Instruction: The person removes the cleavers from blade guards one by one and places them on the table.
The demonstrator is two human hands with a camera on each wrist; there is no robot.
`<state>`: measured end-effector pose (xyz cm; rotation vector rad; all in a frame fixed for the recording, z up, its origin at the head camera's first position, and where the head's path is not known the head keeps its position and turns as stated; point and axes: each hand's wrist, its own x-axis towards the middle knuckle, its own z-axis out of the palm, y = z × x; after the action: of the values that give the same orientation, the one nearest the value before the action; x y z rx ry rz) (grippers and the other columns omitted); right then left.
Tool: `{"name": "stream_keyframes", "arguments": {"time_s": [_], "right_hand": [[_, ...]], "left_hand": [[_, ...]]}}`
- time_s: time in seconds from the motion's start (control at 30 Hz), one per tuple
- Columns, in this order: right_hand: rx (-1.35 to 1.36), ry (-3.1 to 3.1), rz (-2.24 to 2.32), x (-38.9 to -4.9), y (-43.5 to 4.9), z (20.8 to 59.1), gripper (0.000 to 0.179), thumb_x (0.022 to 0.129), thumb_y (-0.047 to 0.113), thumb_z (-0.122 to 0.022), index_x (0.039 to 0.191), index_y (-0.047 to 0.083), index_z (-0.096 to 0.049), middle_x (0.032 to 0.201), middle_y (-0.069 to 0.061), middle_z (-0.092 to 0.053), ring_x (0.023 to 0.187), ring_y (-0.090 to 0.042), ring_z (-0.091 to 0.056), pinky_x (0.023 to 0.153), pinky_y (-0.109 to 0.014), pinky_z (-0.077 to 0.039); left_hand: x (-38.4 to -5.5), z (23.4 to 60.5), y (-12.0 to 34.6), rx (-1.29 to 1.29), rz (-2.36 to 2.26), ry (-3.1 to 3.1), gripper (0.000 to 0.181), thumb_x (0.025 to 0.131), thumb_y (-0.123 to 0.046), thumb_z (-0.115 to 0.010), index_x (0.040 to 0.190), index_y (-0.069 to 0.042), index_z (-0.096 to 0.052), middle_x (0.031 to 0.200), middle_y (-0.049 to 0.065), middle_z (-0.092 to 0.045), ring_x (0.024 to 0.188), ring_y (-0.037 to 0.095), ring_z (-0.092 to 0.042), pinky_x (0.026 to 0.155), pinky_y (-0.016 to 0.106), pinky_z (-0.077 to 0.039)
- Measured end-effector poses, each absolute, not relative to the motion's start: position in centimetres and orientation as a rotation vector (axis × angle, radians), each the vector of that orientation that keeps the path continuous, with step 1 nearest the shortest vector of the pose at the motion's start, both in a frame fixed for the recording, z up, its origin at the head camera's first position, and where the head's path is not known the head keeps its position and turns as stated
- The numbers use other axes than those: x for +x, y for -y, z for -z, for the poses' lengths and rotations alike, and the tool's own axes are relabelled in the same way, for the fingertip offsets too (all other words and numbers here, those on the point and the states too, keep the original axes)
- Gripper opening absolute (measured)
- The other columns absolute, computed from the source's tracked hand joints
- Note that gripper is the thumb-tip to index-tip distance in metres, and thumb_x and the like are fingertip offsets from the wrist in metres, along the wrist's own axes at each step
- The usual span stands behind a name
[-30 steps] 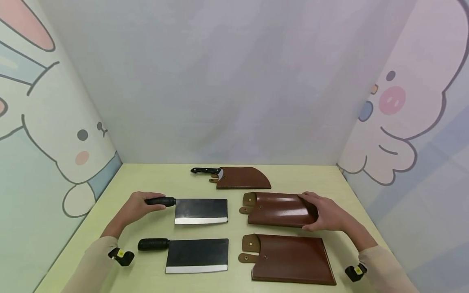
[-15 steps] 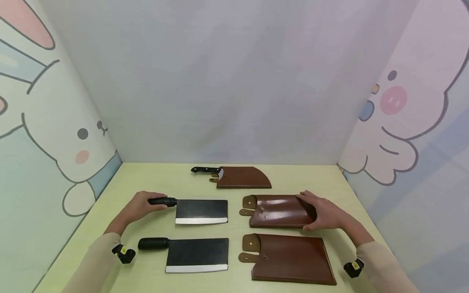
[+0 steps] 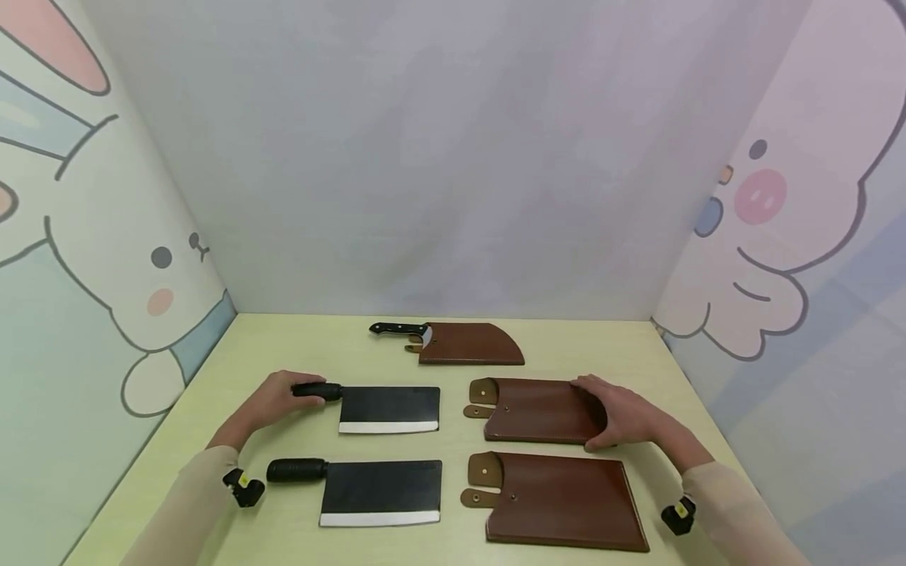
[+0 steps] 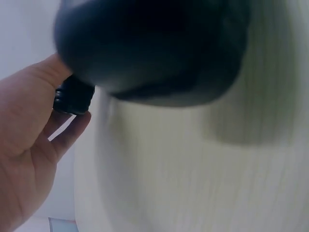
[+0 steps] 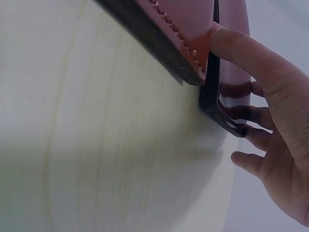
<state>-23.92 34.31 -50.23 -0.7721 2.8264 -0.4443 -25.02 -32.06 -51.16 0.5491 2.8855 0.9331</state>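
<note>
My left hand [image 3: 278, 399] pinches the black handle [image 3: 316, 391] of the farther cleaver [image 3: 389, 407] between thumb and fingers. Its dark rectangular blade, bright along the edge, points right. In the left wrist view the handle end [image 4: 75, 95] shows between the fingers. My right hand [image 3: 623, 413] spans the right end of the farther brown leather knife sheath [image 3: 538, 410], thumb at its near edge and fingers at its far edge. That sheath lies nearly flat, its tan snap straps toward the cleaver. The right wrist view shows the hand [image 5: 280, 116] around the sheath's end, partly behind the nearer sheath's corner.
Nearer me lie a second cleaver [image 3: 382, 494] and a second brown sheath [image 3: 566, 501], side by side. At the back, a black-handled knife [image 3: 398, 328] sits in a curved brown sheath [image 3: 470, 343]. Printed walls enclose the pale yellow table [image 3: 283, 346].
The farther sheath was bowed upward under my right hand and has flattened, coming slightly toward me. My left hand has shifted a little right along with the cleaver handle.
</note>
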Motion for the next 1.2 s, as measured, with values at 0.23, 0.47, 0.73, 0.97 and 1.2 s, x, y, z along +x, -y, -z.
{"name": "stream_keyframes", "arguments": {"time_s": [0.23,0.47,0.73,0.97,1.2], "right_hand": [[-0.718,-2.804,0.412,-23.7,-34.2,49.8,0.115,0.067,0.062,-0.09,0.158,0.012,-0.038,0.162,-0.022,-0.034,0.146,-0.049,-0.033,0.104,-0.066,-0.043],[-0.737,-2.823,0.426,-24.0,-33.8,48.9,0.111,0.07,0.067,-0.085,0.156,0.011,-0.042,0.162,-0.023,-0.034,0.143,-0.048,-0.04,0.103,-0.064,-0.044],[-0.779,-2.873,0.488,-25.4,-32.3,47.0,0.096,0.079,0.056,-0.084,0.153,0.008,-0.047,0.158,-0.021,-0.041,0.139,-0.045,-0.046,0.104,-0.063,-0.045],[-0.751,-2.936,0.543,-27.5,-29.9,46.4,0.089,0.085,0.051,-0.081,0.155,0.01,-0.045,0.161,-0.02,-0.037,0.142,-0.044,-0.043,0.106,-0.063,-0.043],[-0.74,-2.954,0.582,-29.4,-26.6,46.6,0.086,0.088,0.052,-0.077,0.155,0.01,-0.044,0.162,-0.019,-0.035,0.144,-0.044,-0.04,0.11,-0.064,-0.038]], "left_hand": [[-25.3,51.2,31.7,0.547,-0.869,-2.887,0.05,0.09,-0.033,-0.079,0.128,-0.001,-0.07,0.125,0.019,-0.07,0.122,0.042,-0.062,0.1,0.059,-0.049],[-25.1,50.1,31.2,0.518,-0.93,-2.881,0.062,0.096,-0.042,-0.073,0.14,0.0,-0.06,0.132,0.018,-0.066,0.125,0.041,-0.06,0.101,0.058,-0.049],[-26.2,48.3,29.5,0.51,-0.947,-3.001,0.074,0.095,-0.056,-0.067,0.149,-0.007,-0.052,0.142,0.016,-0.061,0.125,0.038,-0.059,0.1,0.06,-0.048],[-28.7,46.3,26.7,0.552,-0.937,-3.121,0.068,0.096,-0.053,-0.068,0.146,-0.007,-0.056,0.14,0.018,-0.061,0.123,0.039,-0.061,0.098,0.061,-0.049],[-31.4,46.5,24.4,0.552,-0.977,-3.081,0.065,0.097,-0.045,-0.069,0.147,-0.006,-0.054,0.144,0.021,-0.058,0.125,0.041,-0.059,0.1,0.06,-0.048]]}}
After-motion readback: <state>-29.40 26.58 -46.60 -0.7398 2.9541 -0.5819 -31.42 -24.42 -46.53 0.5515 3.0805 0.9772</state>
